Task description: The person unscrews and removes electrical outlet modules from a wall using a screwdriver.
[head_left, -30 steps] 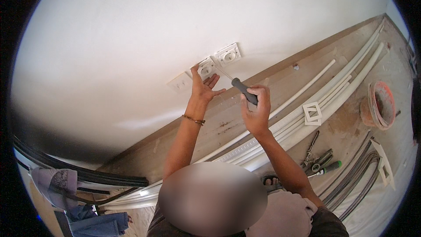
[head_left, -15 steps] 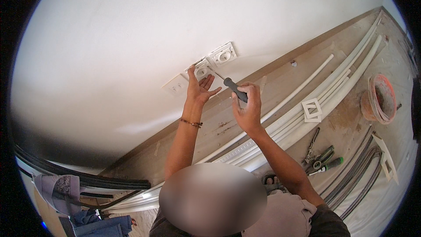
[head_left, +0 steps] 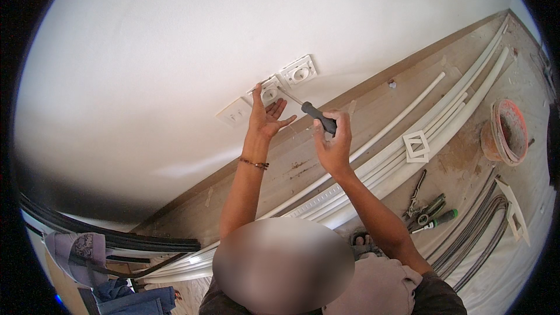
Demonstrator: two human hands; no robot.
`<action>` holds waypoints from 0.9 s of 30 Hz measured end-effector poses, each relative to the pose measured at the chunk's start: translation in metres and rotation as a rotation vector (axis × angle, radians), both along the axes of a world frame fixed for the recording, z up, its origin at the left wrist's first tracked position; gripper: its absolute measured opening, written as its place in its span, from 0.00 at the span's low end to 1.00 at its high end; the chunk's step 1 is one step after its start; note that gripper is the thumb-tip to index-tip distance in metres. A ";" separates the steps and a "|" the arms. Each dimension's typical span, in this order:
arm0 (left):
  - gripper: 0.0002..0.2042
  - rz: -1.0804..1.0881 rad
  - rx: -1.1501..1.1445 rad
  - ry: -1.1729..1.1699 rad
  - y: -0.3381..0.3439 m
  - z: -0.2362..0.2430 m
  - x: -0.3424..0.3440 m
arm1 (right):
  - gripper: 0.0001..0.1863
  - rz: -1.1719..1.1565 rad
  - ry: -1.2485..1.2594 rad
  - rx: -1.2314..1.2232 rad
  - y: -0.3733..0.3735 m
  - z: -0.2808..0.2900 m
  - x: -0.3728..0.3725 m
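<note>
While the right hand [head_left: 334,144] clamps its fingers around the screwdriver [head_left: 315,113], below and right of the socket [head_left: 270,94], the left hand [head_left: 265,121] spreads its fingers, thumb at the socket's edge. The screwdriver seems light, stiff, best held by its thick handle.

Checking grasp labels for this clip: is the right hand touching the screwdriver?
Touching. The head view shows the right hand holding the screwdriver by its dark handle, which lies between the thumb and the bent fingers.
</note>
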State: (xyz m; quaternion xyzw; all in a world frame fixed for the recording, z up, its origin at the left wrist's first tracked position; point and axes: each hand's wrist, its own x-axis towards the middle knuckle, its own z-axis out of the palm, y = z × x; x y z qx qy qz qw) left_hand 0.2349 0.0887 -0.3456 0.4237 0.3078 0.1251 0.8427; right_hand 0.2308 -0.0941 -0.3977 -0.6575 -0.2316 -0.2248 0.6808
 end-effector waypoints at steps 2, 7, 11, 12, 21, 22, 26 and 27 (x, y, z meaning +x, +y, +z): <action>0.58 -0.002 -0.006 -0.009 0.000 0.001 -0.001 | 0.13 -0.004 0.007 -0.002 -0.001 0.001 0.000; 0.57 0.017 -0.006 -0.017 -0.001 -0.002 0.001 | 0.13 -0.015 -0.011 -0.033 -0.003 0.003 0.001; 0.56 0.005 -0.022 -0.023 0.002 -0.002 0.000 | 0.13 -0.007 -0.004 -0.025 -0.001 0.003 0.000; 0.55 0.002 -0.031 -0.023 0.003 -0.003 0.000 | 0.13 -0.005 -0.003 -0.018 -0.001 0.002 0.001; 0.57 0.000 -0.018 -0.035 -0.002 0.002 -0.003 | 0.13 0.001 0.072 -0.011 -0.002 -0.002 0.003; 0.57 0.000 -0.023 -0.037 -0.002 0.002 -0.003 | 0.13 0.002 0.085 -0.014 -0.002 -0.002 0.003; 0.58 0.014 -0.025 -0.048 -0.002 -0.003 -0.001 | 0.13 0.037 0.190 0.043 -0.001 -0.005 0.006; 0.58 0.024 -0.019 -0.052 -0.002 -0.005 -0.001 | 0.12 0.057 0.237 0.074 -0.002 -0.003 0.006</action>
